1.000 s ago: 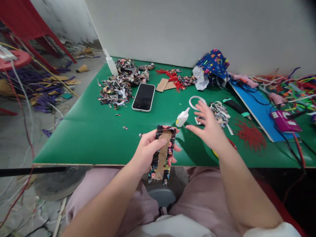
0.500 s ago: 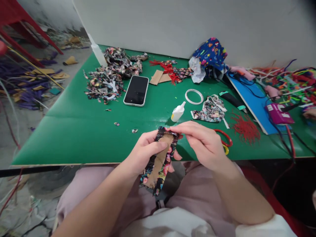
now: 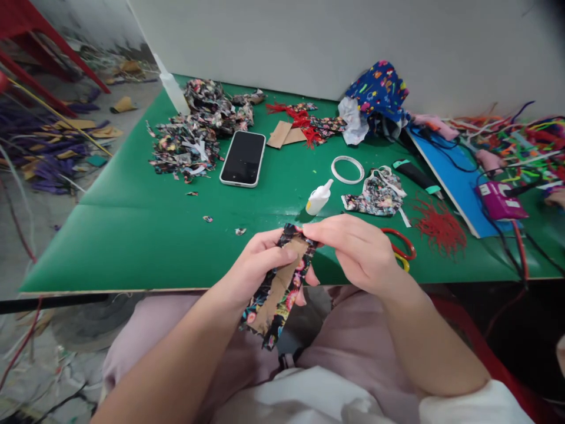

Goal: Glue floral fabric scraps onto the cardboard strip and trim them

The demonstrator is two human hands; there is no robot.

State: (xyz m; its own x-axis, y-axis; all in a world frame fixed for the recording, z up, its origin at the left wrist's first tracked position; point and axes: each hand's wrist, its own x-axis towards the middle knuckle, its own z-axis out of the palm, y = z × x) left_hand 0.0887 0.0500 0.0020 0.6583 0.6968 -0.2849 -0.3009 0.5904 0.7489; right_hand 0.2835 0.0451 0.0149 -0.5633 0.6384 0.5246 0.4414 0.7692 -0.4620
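My left hand (image 3: 256,266) grips a cardboard strip wrapped in dark floral fabric (image 3: 278,288), held over my lap at the near edge of the green table (image 3: 145,229). My right hand (image 3: 353,250) pinches the strip's top end, fingers pressed on the fabric fold. A small white glue bottle (image 3: 318,198) lies on the table just beyond my hands. Red-handled scissors (image 3: 399,247) lie partly hidden behind my right hand.
A phone (image 3: 243,158) lies face up mid-table beside a heap of floral fabric scraps (image 3: 194,138). A white ring (image 3: 347,169), a floral scrap (image 3: 377,194), red threads (image 3: 439,227), cardboard pieces (image 3: 285,135), blue fabric (image 3: 375,94) and a blue board (image 3: 454,182) lie right.
My right hand came back from near the glue bottle and closed on the top end of the strip. The strip tilted and dropped a little toward my lap.
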